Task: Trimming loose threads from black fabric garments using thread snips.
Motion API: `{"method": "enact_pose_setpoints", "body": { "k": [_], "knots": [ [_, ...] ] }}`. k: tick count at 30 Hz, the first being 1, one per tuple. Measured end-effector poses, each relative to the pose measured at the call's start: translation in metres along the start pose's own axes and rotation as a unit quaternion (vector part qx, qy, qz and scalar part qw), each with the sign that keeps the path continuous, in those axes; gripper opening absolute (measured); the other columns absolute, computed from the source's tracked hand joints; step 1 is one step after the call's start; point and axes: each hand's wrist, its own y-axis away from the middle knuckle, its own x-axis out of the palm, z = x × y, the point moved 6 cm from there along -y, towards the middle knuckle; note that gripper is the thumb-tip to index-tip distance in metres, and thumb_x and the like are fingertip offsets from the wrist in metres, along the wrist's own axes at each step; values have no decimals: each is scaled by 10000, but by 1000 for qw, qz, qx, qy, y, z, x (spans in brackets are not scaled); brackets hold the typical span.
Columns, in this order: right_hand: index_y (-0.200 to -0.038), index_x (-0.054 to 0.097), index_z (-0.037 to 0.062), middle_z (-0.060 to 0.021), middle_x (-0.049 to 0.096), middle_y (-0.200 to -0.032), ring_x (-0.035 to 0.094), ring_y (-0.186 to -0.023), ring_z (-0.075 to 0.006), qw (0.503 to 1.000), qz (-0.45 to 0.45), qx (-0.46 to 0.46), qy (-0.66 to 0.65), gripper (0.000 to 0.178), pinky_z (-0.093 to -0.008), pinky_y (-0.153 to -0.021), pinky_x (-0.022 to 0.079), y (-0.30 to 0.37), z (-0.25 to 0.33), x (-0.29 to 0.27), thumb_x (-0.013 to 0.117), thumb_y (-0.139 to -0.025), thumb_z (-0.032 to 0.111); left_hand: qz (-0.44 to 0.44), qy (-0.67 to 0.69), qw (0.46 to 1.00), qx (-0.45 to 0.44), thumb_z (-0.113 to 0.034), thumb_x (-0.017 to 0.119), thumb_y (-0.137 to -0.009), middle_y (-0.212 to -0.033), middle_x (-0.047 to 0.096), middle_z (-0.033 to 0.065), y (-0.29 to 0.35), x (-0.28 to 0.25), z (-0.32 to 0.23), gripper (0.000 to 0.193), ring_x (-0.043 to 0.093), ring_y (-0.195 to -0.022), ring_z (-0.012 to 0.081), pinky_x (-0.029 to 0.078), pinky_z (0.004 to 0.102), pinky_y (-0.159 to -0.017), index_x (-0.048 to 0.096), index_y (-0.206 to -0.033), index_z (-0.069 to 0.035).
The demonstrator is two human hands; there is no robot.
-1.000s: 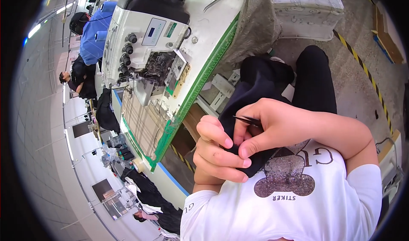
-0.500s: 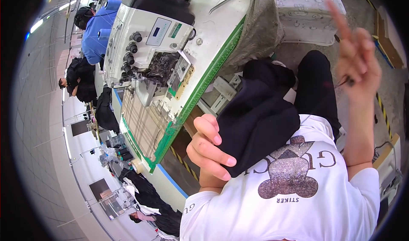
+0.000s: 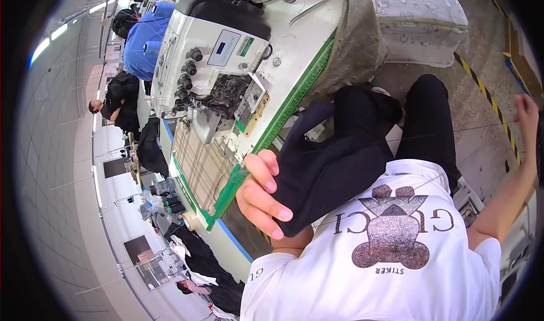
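A piece of black cloth (image 3: 334, 168) hangs from my left hand (image 3: 262, 193), with its edge between the thumb and curled fingers. The cloth drapes over my lap, beside the front edge of the sewing table. Far out at the right rim is my right hand (image 3: 527, 112), its fingers closed and partly lost in the dark border. A fine thread (image 3: 453, 132) stretches from the black cloth toward that hand and appears to be held in it. Nearest the left hand stands a white overlock sewing machine (image 3: 198, 37) with several black dials and a small screen.
Green measuring tape (image 3: 300, 91) lines the edge of the white table (image 3: 294, 43), where metal tweezers (image 3: 311, 10) lie. A grey sack (image 3: 360, 43) hangs at the table's side. Behind it stands a cloth-covered box (image 3: 419, 20). A co-worker in blue (image 3: 144, 46) sits beyond the machine.
My right hand has swung outward to the right rim, and its fingers have curled in. The thread now spans a longer distance. My left hand keeps its grip on the cloth.
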Motion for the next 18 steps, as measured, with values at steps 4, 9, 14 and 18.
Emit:
{"method": "enact_pose_setpoints", "body": {
  "k": [4, 9, 14, 18],
  "knots": [
    [-812, 591, -3, -29, 488, -628, 474, -587, -81, 975, 87, -178, -98, 145, -243, -539, 387, 58, 171, 57, 579, -862, 133, 3, 26, 1000, -6, -285, 601, -829, -766, 562, -136, 0, 8, -2, 131, 378, -856, 106, 266, 304, -756, 634, -705, -313],
    [-830, 643, 25, -106, 620, -756, 612, -647, -221, 768, 312, -413, -379, 241, -320, -590, 482, 166, 326, 88, 768, -665, 149, -63, 68, 995, -24, -240, 688, -739, -718, 574, -171, -7, 28, -2, 175, 382, -819, 93, 249, 283, -722, 607, -603, -316],
    [-750, 555, 68, -62, 526, -685, 562, -583, -248, 733, 184, -560, -339, 216, -327, -494, 444, 215, 363, 97, 742, -649, 105, -63, 80, 994, -44, -275, 622, -796, -711, 556, -142, -10, 34, -1, 145, 387, -834, 100, 262, 295, -731, 633, -654, -306],
    [-694, 536, 90, -61, 528, -667, 574, -595, -258, 789, 91, -517, -320, 135, -362, -504, 467, 170, 328, 97, 645, -628, 46, -198, 97, 973, -71, -181, 584, -806, -594, 488, -159, -4, 25, -4, 303, 374, -740, 68, 260, 260, -710, 528, -533, -301]
  ]
}}
